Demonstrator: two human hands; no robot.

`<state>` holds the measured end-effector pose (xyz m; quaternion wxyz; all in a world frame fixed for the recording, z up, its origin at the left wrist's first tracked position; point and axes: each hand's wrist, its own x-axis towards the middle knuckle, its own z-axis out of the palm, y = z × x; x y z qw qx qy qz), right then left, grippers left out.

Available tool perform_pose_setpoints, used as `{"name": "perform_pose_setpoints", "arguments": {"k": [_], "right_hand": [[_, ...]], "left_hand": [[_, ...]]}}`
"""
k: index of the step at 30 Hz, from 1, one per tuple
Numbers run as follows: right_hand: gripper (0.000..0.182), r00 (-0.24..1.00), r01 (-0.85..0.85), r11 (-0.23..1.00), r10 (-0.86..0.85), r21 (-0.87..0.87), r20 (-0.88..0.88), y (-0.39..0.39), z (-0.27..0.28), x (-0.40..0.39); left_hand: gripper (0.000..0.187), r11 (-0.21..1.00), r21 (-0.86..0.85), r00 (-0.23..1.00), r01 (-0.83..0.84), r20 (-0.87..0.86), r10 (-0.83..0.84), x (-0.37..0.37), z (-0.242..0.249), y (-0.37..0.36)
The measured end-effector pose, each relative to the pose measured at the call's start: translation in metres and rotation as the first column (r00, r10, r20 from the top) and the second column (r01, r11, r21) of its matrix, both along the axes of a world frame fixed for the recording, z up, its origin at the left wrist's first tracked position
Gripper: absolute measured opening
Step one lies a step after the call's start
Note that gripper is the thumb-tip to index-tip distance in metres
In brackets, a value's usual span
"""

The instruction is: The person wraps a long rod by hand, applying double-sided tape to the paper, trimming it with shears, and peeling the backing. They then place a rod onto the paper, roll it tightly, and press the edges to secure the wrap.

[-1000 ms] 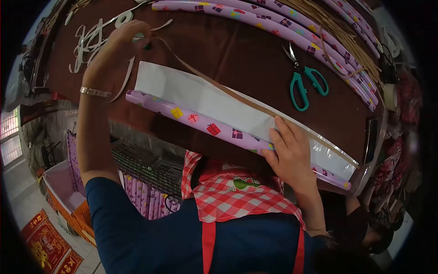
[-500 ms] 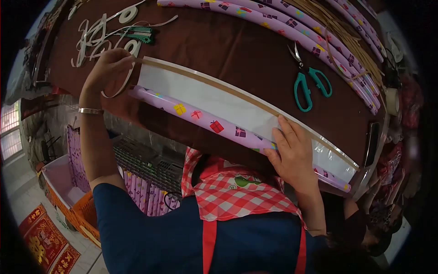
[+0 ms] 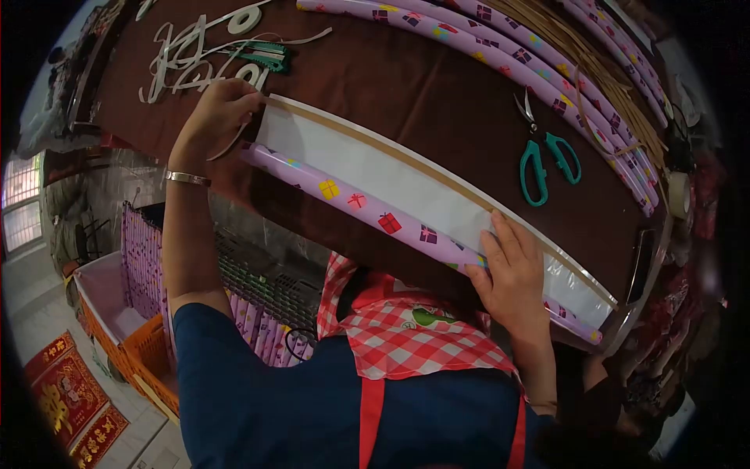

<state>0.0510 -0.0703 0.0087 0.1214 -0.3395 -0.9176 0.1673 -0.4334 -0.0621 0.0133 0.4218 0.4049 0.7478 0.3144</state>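
Observation:
A part-rolled sheet of purple gift-print paper [image 3: 301, 178] lies across the brown table [image 3: 367, 74], its white underside showing above the roll. A tan strip [image 3: 402, 162] runs along the sheet's far edge. At that edge's left end my left hand [image 3: 223, 113] is closed on the tan strip, whose loose end hangs below the fingers. My right hand [image 3: 512, 270] lies on the sheet towards its right part, fingers spread, fingertips at the strip and thumb by the roll.
Teal-handled scissors [image 3: 535, 168] lie beyond the sheet. Back left are tangled white strips [image 3: 168, 62], tape rolls [image 3: 244, 19] and a green cutter [image 3: 266, 55]. Finished purple rolls [image 3: 469, 47] and brown strips lie at the back right. An orange basket [image 3: 144, 352] stands lower left.
The whole view has shifted, with table items appearing farther right. My left hand has turned slightly at the strip's end, and less of the loose end shows. My right hand keeps its place on the sheet.

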Motion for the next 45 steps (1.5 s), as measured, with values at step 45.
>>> {"name": "perform_pose_setpoints", "arguments": {"k": [45], "right_hand": [[0.054, 1.000, 0.004, 1.000, -0.004, 0.004, 0.016, 0.000, 0.000, 0.000]], "left_hand": [[0.023, 0.983, -0.023, 0.751, 0.180, -0.643, -0.152, 0.005, -0.008, 0.004]]}}
